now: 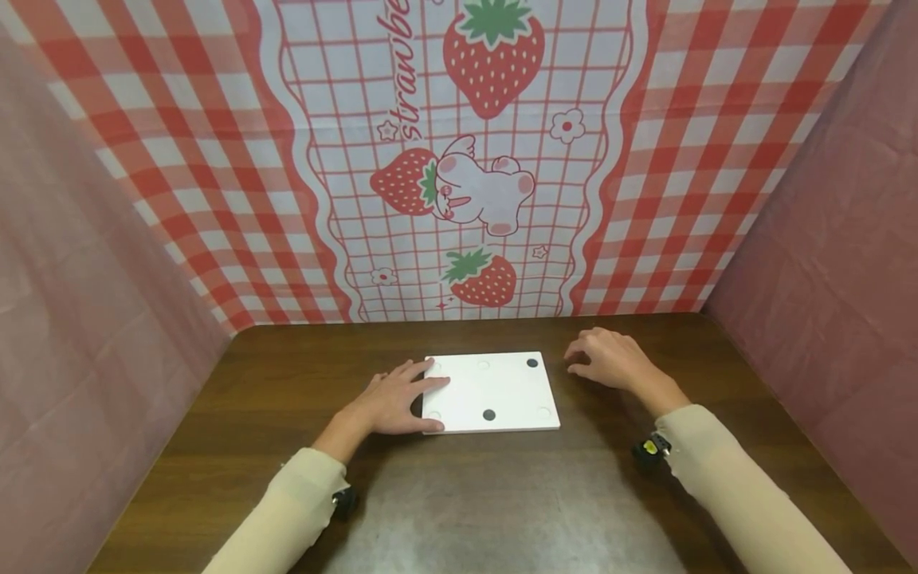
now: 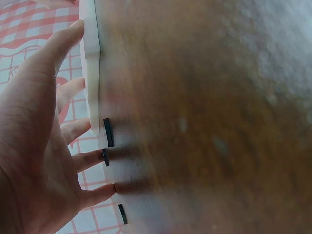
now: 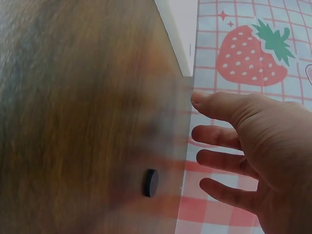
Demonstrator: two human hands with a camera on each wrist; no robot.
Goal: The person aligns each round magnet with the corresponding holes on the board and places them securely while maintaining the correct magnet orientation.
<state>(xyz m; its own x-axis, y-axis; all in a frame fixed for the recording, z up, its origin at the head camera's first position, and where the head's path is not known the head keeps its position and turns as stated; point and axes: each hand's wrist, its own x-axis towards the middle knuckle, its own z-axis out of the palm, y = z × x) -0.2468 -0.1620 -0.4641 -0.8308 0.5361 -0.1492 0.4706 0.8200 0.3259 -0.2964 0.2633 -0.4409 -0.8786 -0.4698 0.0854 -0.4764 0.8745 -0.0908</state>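
Note:
A white rectangular board [image 1: 495,391] lies on the brown table, with shallow round marks near its edges. Two of these spots hold dark discs, one at the far right [image 1: 532,363] and one at the near middle [image 1: 489,415]. My left hand [image 1: 394,401] rests with spread fingers on the board's left end, the thumb at its near corner. Beyond those fingers, several black discs [image 2: 108,132] show in the left wrist view. To the right of the board, my right hand [image 1: 608,356] hovers with loosely bent fingers, holding nothing. Near it, a black disc [image 3: 151,183] sits on the table.
A red-and-white checked cloth [image 1: 459,191] with strawberry prints hangs behind the wooden table [image 1: 459,494]. Pink cloth walls stand at the left [image 1: 93,319] and the right [image 1: 825,279].

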